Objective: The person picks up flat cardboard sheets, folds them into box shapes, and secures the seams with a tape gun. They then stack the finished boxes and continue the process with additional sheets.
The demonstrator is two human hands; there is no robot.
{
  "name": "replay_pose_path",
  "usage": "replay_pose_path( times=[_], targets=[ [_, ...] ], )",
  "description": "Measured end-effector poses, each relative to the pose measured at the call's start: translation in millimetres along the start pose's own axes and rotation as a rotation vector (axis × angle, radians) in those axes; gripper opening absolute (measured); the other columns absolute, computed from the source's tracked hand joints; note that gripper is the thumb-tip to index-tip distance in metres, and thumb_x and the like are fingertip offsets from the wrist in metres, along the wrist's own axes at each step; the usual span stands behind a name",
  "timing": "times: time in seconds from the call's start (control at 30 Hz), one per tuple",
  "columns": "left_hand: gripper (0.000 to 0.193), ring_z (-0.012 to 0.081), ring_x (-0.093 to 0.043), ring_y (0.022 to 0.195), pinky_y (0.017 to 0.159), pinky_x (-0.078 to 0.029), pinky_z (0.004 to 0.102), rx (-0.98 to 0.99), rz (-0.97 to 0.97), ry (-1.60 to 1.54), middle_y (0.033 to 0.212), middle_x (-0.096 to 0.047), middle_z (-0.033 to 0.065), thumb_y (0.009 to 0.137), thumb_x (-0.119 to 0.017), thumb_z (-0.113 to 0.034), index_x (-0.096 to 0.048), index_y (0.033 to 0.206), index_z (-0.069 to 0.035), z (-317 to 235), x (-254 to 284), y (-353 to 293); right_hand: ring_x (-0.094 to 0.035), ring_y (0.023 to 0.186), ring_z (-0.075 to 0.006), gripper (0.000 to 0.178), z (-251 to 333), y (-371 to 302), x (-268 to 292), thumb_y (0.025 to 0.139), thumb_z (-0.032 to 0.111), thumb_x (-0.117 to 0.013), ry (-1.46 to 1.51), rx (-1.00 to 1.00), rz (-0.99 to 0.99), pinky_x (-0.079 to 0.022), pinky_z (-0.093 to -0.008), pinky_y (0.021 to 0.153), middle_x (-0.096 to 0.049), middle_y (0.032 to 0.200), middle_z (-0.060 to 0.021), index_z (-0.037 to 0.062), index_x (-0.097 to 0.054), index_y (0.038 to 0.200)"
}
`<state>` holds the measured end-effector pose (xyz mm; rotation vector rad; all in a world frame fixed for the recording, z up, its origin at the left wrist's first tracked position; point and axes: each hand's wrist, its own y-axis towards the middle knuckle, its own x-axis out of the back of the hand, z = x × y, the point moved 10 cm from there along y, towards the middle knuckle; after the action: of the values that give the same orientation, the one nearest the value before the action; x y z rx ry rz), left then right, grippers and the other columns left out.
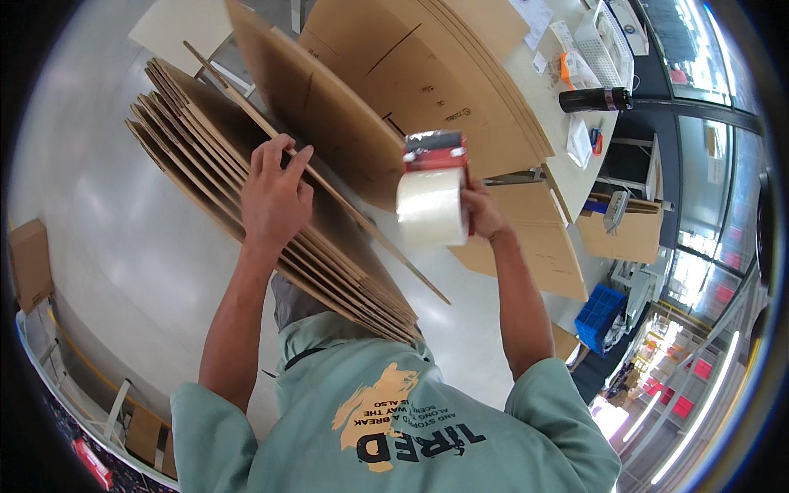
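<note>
My left hand is closed over the upper edge of a flattened cardboard box, its fingers bent across the rim. That box stands on edge, apart from a stack of flattened cardboard boxes leaning in front of my body. My right hand grips a tape dispenser with a red and black head, carrying a wide roll of clear tape. The handle is mostly hidden behind the roll. Just beyond my hands stands another large cardboard sheet, slightly blurred.
More large flat cardboard lies on a table at the far right. On that table are a black bottle, a white basket and papers. A blue crate sits at the right, a cardboard box at the far left.
</note>
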<state>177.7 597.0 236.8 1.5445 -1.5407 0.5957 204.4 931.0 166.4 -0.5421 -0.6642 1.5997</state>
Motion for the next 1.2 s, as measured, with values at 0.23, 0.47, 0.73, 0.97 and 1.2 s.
replay_pose_path(
  times=[0.23, 0.47, 0.73, 0.97, 1.2],
  targets=[
    [0.035, 0.0321, -0.058, 0.112, 0.087, -0.053, 0.0407, -0.016, -0.125, -0.015, 0.113, -0.064, 0.0087, 0.070, -0.067, 0.004, -0.076, 0.103, -0.004, 3.1, 7.7, -5.0, -0.073, 0.099, -0.0218, 0.039, 30.6, 29.1, 50.1, 0.093, 0.013, -0.059, 0.116, 0.089, -0.092, -0.061, -0.0358, 0.087, -0.071, 0.115, -0.0144, -0.0065, -0.059, 0.127],
    [0.027, 0.0352, -0.057, 0.108, 0.093, -0.049, 0.0436, -0.026, -0.161, -0.052, 0.110, -0.066, 0.0107, 0.075, -0.066, 0.000, -0.075, 0.100, -0.001, 2.1, 16.1, -3.9, -0.075, 0.092, -0.0215, 0.037, 30.7, 36.2, 43.6, 0.094, 0.014, -0.059, 0.152, 0.107, 0.020, -0.063, -0.0353, 0.081, -0.072, 0.110, -0.0141, -0.0070, -0.061, 0.124],
    [0.013, 0.0348, -0.052, 0.126, 0.107, -0.042, 0.0483, -0.004, -0.206, 0.046, 0.117, -0.067, 0.0094, 0.079, -0.074, -0.009, -0.076, 0.090, -0.005, 4.0, 15.3, -7.5, -0.074, 0.093, -0.0224, 0.039, 28.2, 29.6, 37.1, 0.094, 0.014, -0.060, 0.220, 0.120, 0.050, -0.063, -0.0363, 0.084, -0.072, 0.113, -0.0146, -0.0069, -0.060, 0.127],
    [0.052, 0.0305, -0.037, 0.148, 0.124, -0.025, 0.0526, 0.053, 0.008, 0.203, 0.147, -0.055, 0.0104, 0.085, -0.071, -0.015, -0.062, 0.136, -0.010, 10.9, -2.2, -4.2, -0.069, 0.105, -0.0214, 0.039, 24.3, -0.3, 3.3, 0.095, 0.013, -0.059, 0.188, 0.013, -0.102, -0.060, -0.0394, 0.089, -0.068, 0.122, -0.0122, -0.0021, -0.060, 0.132],
    [0.061, 0.0300, -0.024, 0.156, 0.126, -0.018, 0.0526, -0.081, -0.010, 0.207, 0.169, -0.028, 0.0073, 0.100, -0.062, -0.023, -0.040, 0.158, -0.021, -6.5, -11.5, 6.0, -0.067, 0.075, -0.0146, 0.024, 8.9, -40.8, -69.9, 0.087, 0.017, -0.065, -0.052, 0.036, 0.083, -0.056, -0.0338, 0.065, -0.071, 0.083, -0.0044, -0.0013, -0.075, 0.098]
  ],
)
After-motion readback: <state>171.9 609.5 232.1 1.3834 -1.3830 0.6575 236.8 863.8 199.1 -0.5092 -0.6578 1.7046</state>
